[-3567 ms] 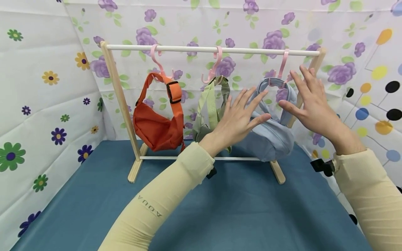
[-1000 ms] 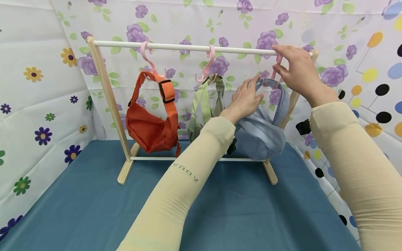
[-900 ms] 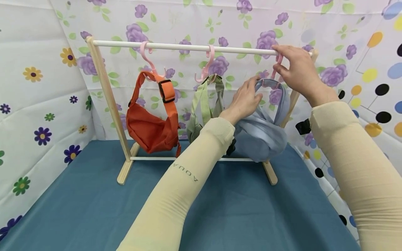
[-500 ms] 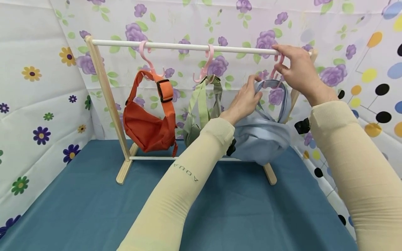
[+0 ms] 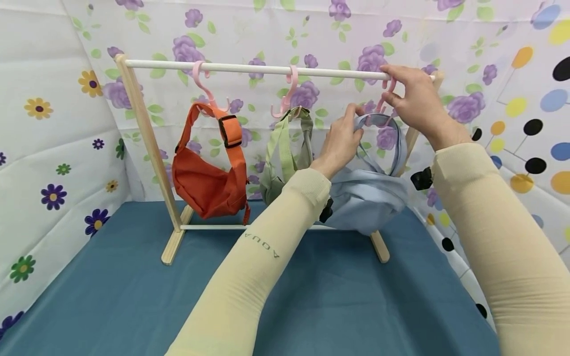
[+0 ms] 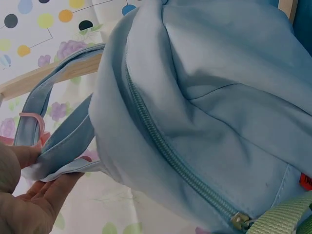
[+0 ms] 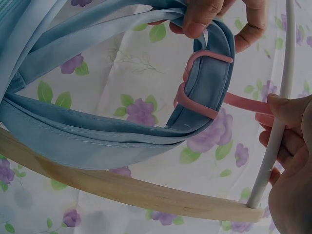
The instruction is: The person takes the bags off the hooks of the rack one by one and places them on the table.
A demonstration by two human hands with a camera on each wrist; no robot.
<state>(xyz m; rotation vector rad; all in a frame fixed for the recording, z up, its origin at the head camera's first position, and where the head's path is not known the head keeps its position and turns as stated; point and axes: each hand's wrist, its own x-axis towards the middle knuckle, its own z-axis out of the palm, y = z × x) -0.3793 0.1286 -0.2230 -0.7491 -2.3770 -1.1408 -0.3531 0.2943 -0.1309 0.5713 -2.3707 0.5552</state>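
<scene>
A light blue bag (image 5: pixel 367 198) hangs by its strap from a pink hook (image 5: pixel 389 94) at the right of the white bar. My left hand (image 5: pixel 339 141) pinches the strap's left side; in the left wrist view, thumb and fingers hold the strap (image 6: pixel 68 134). Two pink prongs (image 7: pixel 195 105) still run under the strap in the right wrist view. My right hand (image 5: pixel 418 101) grips the pink hook's upper part at the bar (image 7: pixel 288 58), thumb on its stem. Part of the hook is hidden behind those fingers.
An orange bag (image 5: pixel 209 183) and a green bag (image 5: pixel 271 183) hang from pink hooks further left on the wooden rack (image 5: pixel 144 131). The rack stands on a blue cloth (image 5: pixel 311 296). Flowered sheets (image 5: pixel 249 29) stand behind and at the sides.
Both hands, spread in the air before, have moved in: the left onto the strap, the right onto the hook. The blue bag has turned and its strap loop has opened wider.
</scene>
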